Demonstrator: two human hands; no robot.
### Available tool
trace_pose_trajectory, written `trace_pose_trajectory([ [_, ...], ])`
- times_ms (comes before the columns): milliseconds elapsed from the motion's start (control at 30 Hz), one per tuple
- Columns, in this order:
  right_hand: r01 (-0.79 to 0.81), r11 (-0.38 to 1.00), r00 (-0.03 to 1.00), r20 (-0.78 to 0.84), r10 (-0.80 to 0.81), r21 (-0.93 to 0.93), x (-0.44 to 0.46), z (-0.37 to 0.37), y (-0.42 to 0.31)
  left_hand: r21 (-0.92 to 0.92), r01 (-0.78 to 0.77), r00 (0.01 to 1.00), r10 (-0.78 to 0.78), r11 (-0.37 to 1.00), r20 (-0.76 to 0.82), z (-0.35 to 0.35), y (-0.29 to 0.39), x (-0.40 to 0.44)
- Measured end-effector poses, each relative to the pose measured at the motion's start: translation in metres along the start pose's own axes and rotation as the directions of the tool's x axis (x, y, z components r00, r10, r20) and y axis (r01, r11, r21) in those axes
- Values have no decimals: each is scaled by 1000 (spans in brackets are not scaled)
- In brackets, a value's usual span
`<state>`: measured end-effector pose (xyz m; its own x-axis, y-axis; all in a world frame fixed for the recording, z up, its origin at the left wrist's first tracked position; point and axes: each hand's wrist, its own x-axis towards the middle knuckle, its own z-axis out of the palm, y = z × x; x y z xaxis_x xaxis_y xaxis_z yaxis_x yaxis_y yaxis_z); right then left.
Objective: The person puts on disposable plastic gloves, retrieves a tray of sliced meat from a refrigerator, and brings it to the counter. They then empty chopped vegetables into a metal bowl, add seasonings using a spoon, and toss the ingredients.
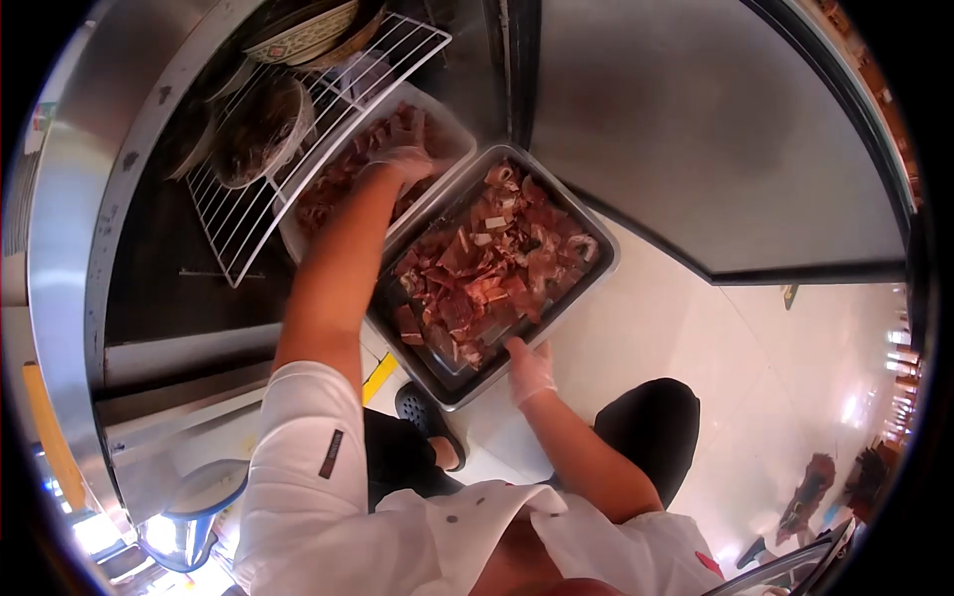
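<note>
My right hand (532, 371), in a clear glove, grips the near edge of a deep metal tray (606, 263), with its thumb over the rim. Pieces of raw red meat (482, 263) are spread in this tray, which sits tilted against the fridge opening. My left arm stretches into the fridge, and my gloved left hand (405, 161) is over a pale plastic bin (459, 134) that also contains raw meat (343, 159). Blur hides what its fingers do.
Above the bin is a white wire shelf (256, 236) with a patterned bowl (303, 35) and a wrapped bowl (263, 134). The fridge door (696, 129) stands open to the right. Below are a tiled floor (755, 377) and my dark clog (422, 407).
</note>
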<state>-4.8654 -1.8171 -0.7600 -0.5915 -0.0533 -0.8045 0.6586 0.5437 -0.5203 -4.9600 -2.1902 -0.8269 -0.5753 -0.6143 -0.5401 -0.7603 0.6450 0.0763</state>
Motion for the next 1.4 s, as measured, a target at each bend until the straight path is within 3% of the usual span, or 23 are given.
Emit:
trace_pose_trajectory([
  [100,-9,999,1000,-5,10,33,56,0,-33,-33,117,985,-112,993,133,-7,53,74],
  [233,28,999,999,45,-29,15,124,19,-63,-41,131,985,-125,991,116,-27,78,139],
  [300,-53,993,999,6,52,106,112,55,-103,-19,121,987,-119,992,108,-28,49,164],
  [433,-44,994,999,8,43,98,79,167,-115,-32,192,979,-190,981,72,-76,-55,180],
  [533,-51,999,998,-21,51,-7,36,231,-124,-314,339,939,-340,887,52,-112,-109,174],
  [567,-46,998,999,-22,45,-34,18,238,-133,-193,224,965,-245,955,-90,-76,-130,205],
  [600,-41,997,999,-23,39,-61,9,237,-134,-186,208,968,-229,960,-99,-76,-134,195],
  [767,-28,999,999,-20,29,33,21,153,-90,-192,85,985,-111,978,-132,-58,-69,135],
  [833,-30,998,999,-17,31,62,16,102,-77,-101,29,934,-63,994,-353,0,-43,151],
  [867,-30,996,999,-13,31,79,11,76,-70,-86,-6,932,-25,996,-362,4,-32,138],
  [900,-29,995,1000,-8,30,97,5,50,-64,-70,-41,929,13,997,-370,7,-21,123],
  [967,-64,997,998,-25,65,42,-8,5,-51,-124,-132,976,106,984,-191,-32,-5,50],
  [1067,-56,998,998,-30,57,25,-43,-43,-43,-277,-259,892,118,925,-437,-38,7,-27],
  [1133,-19,996,1000,-12,20,82,-69,-57,-31,-538,-218,941,29,814,-336,-22,-19,-39],
  [1200,29,980,999,15,-32,196,-93,-57,-9,-812,-131,974,-79,569,-212,-22,-47,-71],
  [1233,37,976,999,23,-43,217,-109,-55,-5,-791,-174,954,-100,586,-284,-23,-65,-91],
  [1300,53,965,997,36,-64,259,-145,-47,-1,-948,-16,977,-199,318,-83,-31,-106,-119],
  [1367,30,982,998,46,-39,188,-171,-46,12,-990,143,963,-231,10,137,-35,-141,-147],
  [1400,18,989,998,53,-26,148,-184,-49,20,-992,99,972,-204,-83,115,-42,-147,-172],
])
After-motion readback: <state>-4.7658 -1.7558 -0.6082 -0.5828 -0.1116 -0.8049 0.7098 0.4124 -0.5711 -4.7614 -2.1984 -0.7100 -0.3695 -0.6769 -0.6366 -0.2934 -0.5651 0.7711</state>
